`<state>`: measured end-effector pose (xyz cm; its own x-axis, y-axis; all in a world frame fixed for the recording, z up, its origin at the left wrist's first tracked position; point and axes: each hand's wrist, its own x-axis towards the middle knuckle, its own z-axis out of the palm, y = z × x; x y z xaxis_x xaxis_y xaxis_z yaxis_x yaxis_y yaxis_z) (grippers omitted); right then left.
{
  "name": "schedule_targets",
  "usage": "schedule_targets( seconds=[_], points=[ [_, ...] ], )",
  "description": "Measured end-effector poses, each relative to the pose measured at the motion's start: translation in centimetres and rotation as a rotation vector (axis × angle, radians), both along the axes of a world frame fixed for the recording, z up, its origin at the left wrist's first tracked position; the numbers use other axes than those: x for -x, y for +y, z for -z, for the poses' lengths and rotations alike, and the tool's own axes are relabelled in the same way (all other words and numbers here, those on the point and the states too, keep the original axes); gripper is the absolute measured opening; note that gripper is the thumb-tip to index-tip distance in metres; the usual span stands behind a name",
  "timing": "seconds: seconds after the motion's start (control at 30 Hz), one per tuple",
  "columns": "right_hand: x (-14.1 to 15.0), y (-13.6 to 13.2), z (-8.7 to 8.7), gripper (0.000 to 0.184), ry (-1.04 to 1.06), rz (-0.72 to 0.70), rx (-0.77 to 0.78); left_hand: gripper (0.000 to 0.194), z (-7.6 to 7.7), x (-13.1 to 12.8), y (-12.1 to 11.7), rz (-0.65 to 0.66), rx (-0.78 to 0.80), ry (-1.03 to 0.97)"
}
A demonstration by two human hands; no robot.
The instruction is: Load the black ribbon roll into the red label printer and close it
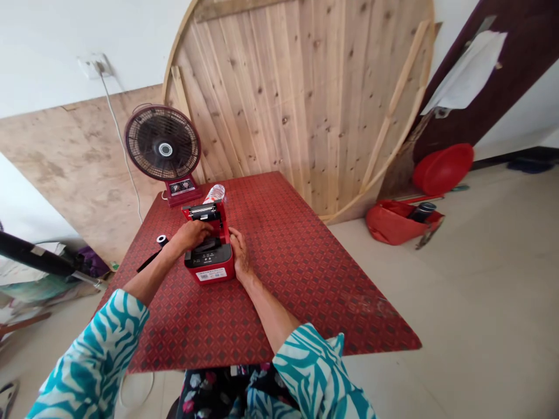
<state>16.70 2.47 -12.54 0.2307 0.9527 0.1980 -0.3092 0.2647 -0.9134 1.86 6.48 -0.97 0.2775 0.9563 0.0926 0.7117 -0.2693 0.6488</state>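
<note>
A red and black receipt printer [210, 265] stands on the table with its lid [204, 210] raised and a white label on its front. My left hand [192, 235] reaches over its left side into the opened compartment. Those fingers are curled, and their tips and whatever they may hold are hidden. My right hand [240, 251] grips the printer's right side, fingers along the wall. Left of the printer, beyond my left forearm, a small paper roll [162, 240] stands on the table, near a dark strap-like piece [148, 262].
Behind the printer lies a clear plastic bottle [215, 192]. A dark red fan [163, 148] stands at the table's far left corner, its cord running to a wall socket. A round wooden board [301, 99] leans behind the patterned table [314, 291]. Right, on the floor, sits a red bag [388, 224].
</note>
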Motion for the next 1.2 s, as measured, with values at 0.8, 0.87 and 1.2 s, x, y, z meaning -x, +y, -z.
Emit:
schedule_targets(
  seconds=[0.8,0.87,1.2],
  points=[
    [0.2,0.6,0.5,0.035,0.052,-0.026,-0.003,0.035,-1.7,-0.9,-1.7,0.101,-0.02,0.159],
    [0.2,0.6,0.6,0.035,0.05,-0.029,0.001,0.039,-2.7,-0.2,-3.0,0.091,-0.075,0.087],
    [-0.2,0.4,0.9,0.039,0.013,-0.039,0.011,0.035,-3.6,8.0,-1.8,-0.266,-0.178,-0.081]
  ],
)
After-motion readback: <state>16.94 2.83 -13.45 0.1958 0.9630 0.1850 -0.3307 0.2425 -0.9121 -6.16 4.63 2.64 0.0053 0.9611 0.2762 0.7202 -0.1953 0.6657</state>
